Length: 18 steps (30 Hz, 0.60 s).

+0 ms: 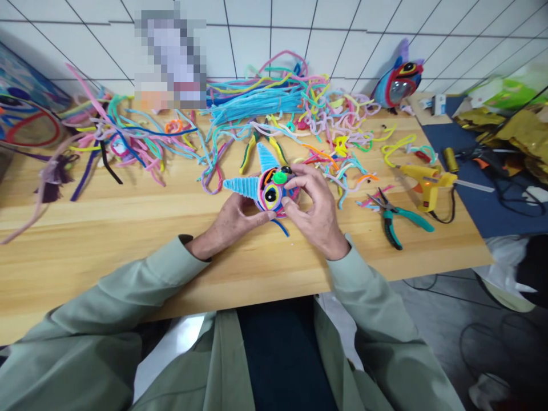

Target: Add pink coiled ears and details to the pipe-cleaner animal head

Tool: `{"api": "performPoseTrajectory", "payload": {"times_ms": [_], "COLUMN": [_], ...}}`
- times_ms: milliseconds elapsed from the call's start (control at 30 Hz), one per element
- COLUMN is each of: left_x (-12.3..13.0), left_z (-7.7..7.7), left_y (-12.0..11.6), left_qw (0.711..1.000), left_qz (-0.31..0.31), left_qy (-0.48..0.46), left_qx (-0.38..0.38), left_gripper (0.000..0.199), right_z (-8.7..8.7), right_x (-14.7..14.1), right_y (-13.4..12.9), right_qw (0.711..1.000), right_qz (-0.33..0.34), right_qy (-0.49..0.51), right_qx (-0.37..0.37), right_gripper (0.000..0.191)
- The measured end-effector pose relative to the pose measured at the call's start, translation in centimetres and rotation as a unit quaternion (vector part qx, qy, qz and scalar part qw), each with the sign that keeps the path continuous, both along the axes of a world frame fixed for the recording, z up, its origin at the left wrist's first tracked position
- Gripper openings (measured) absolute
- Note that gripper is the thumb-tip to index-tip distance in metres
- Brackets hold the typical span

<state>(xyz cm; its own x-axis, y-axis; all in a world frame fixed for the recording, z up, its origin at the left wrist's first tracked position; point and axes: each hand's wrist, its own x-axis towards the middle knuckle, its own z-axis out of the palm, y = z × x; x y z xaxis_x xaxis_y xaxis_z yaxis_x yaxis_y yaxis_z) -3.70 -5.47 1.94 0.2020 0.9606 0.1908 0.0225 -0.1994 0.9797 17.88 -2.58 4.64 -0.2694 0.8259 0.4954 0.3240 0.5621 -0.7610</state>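
Observation:
A pipe-cleaner animal head (270,195) with two light-blue pointed ears, yellow-ringed black eyes and a bright green piece between them is held low over the table. My left hand (235,224) grips it from the left, thumb along its lower edge. On the other side, my right hand (314,208) has its fingers bent against the face, with thumb and forefinger near the green piece. Whether a small part sits between those fingertips is hidden. A dark blue pipe cleaner (280,228) sticks out below the head. Behind the ears lie yellow-and-green-handled pliers (247,154).
Loose pipe cleaners (132,137) and a light-blue bundle (257,103) lie along the wall. To the right are teal-handled pliers (391,222) and a corded yellow glue gun (428,185). Another decorated head (398,85) stands at the back right. The table's front edge (265,297) runs before me.

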Motion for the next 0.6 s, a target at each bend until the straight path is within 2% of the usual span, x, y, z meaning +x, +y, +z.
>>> {"api": "performPoseTrajectory", "payload": {"times_ms": [600], "left_x": [0.01], "left_z": [0.02], "left_y": [0.02], "left_qw": [1.000], "left_qz": [-0.003], "left_qy": [0.001], "left_qx": [-0.009], "left_gripper": [0.066], "right_z": [-0.10], "right_x": [0.04], "right_y": [0.07], "right_qw": [1.000], "right_qz": [0.007], "right_qy": [0.007], "right_qx": [-0.004], "right_gripper": [0.016]}}
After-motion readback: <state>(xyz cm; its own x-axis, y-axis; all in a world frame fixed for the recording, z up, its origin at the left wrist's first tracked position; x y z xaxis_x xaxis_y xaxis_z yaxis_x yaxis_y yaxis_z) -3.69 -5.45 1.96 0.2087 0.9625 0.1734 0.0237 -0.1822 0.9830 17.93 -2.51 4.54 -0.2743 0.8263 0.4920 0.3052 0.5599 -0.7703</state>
